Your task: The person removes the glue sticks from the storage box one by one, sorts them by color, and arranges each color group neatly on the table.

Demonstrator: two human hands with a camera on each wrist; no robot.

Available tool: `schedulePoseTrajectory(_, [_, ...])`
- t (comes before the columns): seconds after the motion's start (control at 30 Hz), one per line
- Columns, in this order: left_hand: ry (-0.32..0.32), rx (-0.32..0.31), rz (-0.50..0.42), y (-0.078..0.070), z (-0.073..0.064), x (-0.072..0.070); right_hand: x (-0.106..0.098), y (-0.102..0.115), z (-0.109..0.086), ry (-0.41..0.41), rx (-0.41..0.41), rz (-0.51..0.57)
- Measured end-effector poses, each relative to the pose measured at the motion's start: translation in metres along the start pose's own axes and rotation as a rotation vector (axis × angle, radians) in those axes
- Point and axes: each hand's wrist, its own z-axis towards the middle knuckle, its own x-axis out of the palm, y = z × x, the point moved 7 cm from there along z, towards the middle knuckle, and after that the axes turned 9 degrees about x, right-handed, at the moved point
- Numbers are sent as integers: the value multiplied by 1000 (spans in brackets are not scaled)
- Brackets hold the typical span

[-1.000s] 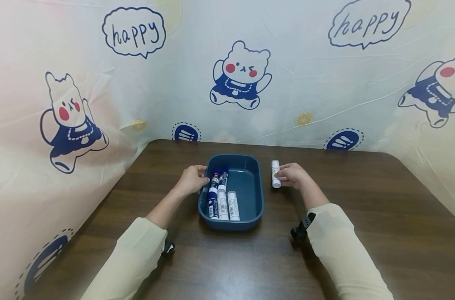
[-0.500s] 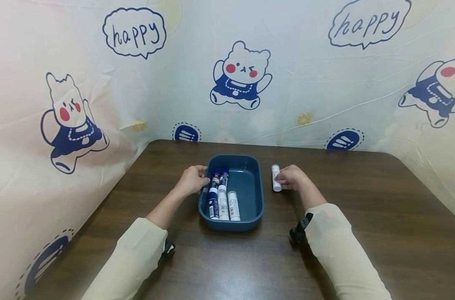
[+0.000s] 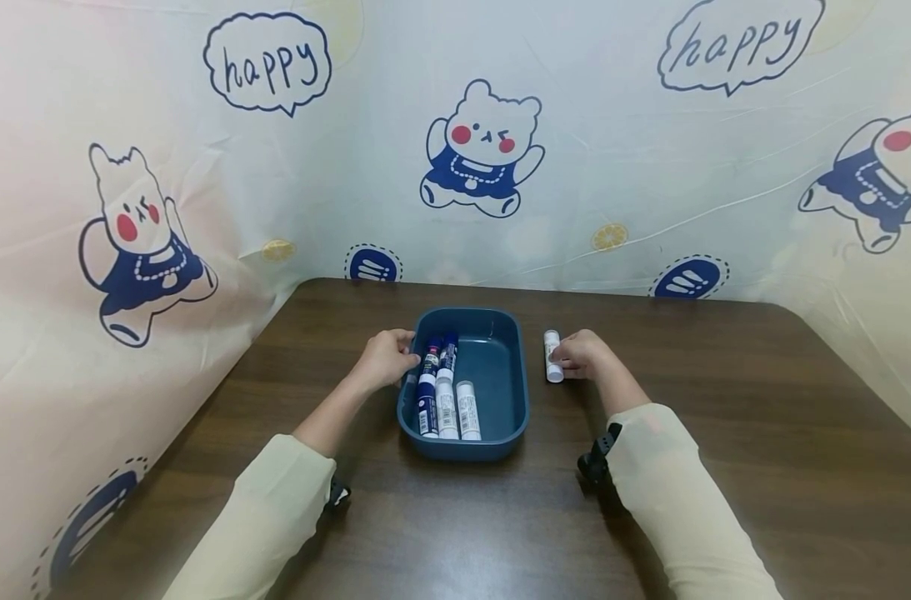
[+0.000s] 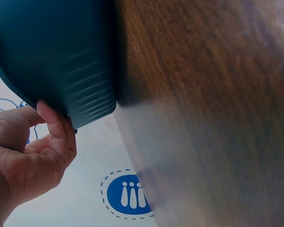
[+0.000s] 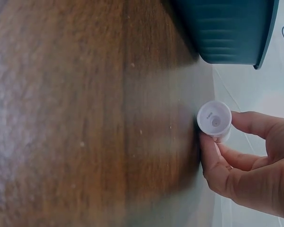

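The right hand [image 3: 584, 354] had a white tube [image 3: 552, 344] in a proper pinch, thumb on one side and fingers on the other. The right wrist view looked pretty much straight at one end of it, a round white face with a small dimple and some tiny print I couldn't read. The tube was lying on its side, long way pointing away from the person, off to the right of the tray [image 3: 463, 451] and a bit apart from it. It was right down at the table [image 3: 463, 525], either touching the top or just off it, couldn't tell which.

Meanwhile the left hand [image 3: 385, 358] was gripping the tray by the rim on its left side, fingers bent at the edge. The tray was dark blue-green with rounded corners and ribs on the outside. Inside it, some dark blue tubes [image 3: 427, 408] lay along the left wall, with a couple more white ones [image 3: 468, 411] side by side at the near end. Labels were way too small to read.

Further out, both arms had pale sleeves [image 3: 275, 500] and black gadgets [image 3: 594, 463] at the wrists. The table was brown woodgrain, and behind it was a pale cloth [image 3: 350, 183] printed with bears [image 3: 482, 158] and "happy" bubbles [image 3: 268, 64].
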Motion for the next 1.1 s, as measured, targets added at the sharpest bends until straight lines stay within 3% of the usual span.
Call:
schedulePoseTrajectory(0.33, [5,-4,4,1,1,-1,0,1,1,-4,16,7])
schedulePoseTrajectory(0.63, [10,-14,2,2,0,0,3,2,0,-33,-5,-89])
schedulePoseTrajectory(1.1, [17,-22,7,1,0,0,0,4,-1,-46,-14,-108])
